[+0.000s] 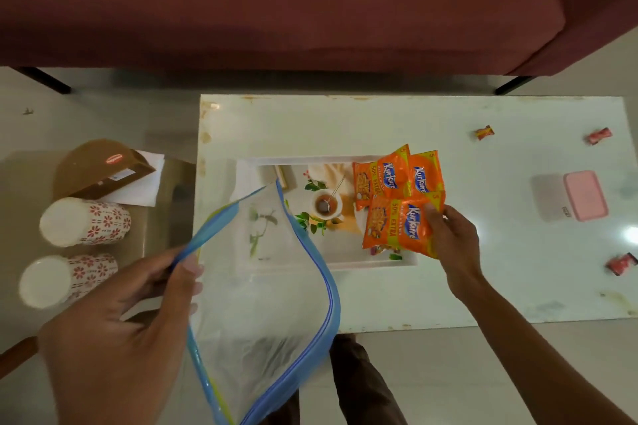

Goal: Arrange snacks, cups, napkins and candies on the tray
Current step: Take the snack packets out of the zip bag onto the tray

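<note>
A white tray point(348, 264) with a printed teacup picture lies on the white table. At its right end lie two orange Kurkure snack packets point(400, 173). My right hand point(450, 235) grips a third orange packet point(397, 229) just over the tray's right end. My left hand point(138, 321) pinches the blue zip edge of a clear plastic bag point(272, 304), held open above the tray's left part. Two floral paper cup stacks point(84, 221) point(65, 279) lie on their sides on the glass side table at left. Wrapped candies point(484, 132) point(598, 136) point(621, 263) are scattered on the table's right.
A pink lidded box point(583, 195) sits on the table at right. A brown cardboard holder point(100, 166) with white napkins point(141, 183) rests on the glass side table at left. A maroon sofa point(276, 3) stands beyond the table. My legs show under the near edge.
</note>
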A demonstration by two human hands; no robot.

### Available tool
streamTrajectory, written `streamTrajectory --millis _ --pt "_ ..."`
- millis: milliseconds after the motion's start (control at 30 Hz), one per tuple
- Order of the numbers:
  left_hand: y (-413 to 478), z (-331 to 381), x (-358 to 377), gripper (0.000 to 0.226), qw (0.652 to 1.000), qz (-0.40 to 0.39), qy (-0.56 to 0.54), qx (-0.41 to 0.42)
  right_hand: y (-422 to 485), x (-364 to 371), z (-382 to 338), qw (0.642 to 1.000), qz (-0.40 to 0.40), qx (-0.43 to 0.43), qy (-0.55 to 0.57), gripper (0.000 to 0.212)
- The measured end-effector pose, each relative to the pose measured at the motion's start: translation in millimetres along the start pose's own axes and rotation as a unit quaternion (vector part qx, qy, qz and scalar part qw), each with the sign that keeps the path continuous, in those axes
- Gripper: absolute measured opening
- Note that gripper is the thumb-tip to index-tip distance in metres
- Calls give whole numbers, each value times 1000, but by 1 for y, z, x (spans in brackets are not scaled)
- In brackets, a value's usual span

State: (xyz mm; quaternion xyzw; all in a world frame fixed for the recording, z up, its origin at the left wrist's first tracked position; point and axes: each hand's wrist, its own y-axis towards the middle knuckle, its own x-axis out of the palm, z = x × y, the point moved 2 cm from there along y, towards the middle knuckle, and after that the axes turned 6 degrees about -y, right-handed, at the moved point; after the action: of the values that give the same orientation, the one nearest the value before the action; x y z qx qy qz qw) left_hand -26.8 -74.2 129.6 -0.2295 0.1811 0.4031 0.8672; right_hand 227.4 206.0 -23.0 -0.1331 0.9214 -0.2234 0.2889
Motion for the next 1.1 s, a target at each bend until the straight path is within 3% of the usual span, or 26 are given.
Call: streamTrajectory --millis 100,167,267,367,467,800,933,1000,1100 --pt "4 7 7 11 999 26 -24 13 10 15 12 998 -51 3 -41 30" --pt "0 11 13 12 995 87 -31 44 14 24 15 996 -72 4 -59 21" --pt "-3 23 23 21 993 107 -34 34 18 35 14 990 -88 -41 -102 4" --pt "-3 30 26 25 993 112 -19 37 21 41 15 984 -96 -68 -135 15" --pt "-5 33 29 24 992 123 -21 34 23 42 18 980 -79 -73 -170 31" --pt "-9 38 30 23 992 119 -23 36 17 30 20 982 0 -59 -179 28" --pt "-15 43 28 22 992 120 -20 40 -2 13 7 976 39 -122 -175 18" --pt "-19 49 26 24 992 114 -13 45 -24 8 -2 964 -5 -176 -198 30" --pt "-29 66 25 24 993 109 -23 49 -75 5 -26 921 -144 -297 -207 84"
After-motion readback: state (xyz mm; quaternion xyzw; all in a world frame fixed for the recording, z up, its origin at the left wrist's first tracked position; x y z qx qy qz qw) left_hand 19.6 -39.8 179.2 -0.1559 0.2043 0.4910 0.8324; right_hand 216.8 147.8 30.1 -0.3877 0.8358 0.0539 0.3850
